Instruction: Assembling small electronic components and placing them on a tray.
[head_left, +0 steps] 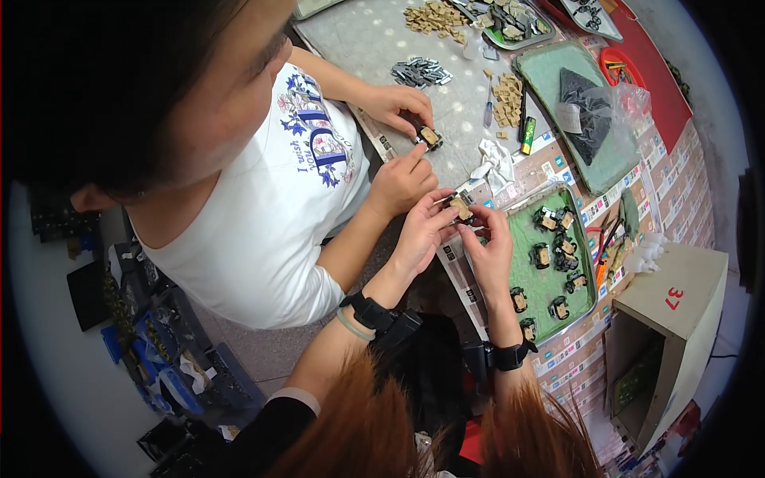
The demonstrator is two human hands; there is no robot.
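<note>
Between my two hands is a small toy car chassis [460, 207], black with a tan block on its face, held just off the table's front edge. My left hand [422, 233] pinches it from the left, thumb and fingers closed on its side. From the right, the fingertips of my right hand [489, 239] close on its lower right edge. Fingers cover part of its rim. To my right, a green tray [522, 253] carries several similar black-and-tan chassis [542, 255]. Beyond my left hand, a co-worker's hands [405, 177] work on another chassis [429, 138].
A co-worker in a white shirt [239, 231] sits close at my left. Tan blocks [508, 99], grey parts [421, 72], a screwdriver [488, 111], a white cloth [496, 165] and a green tray with a black bag [586, 115] lie farther off. A beige box [673, 307] stands right.
</note>
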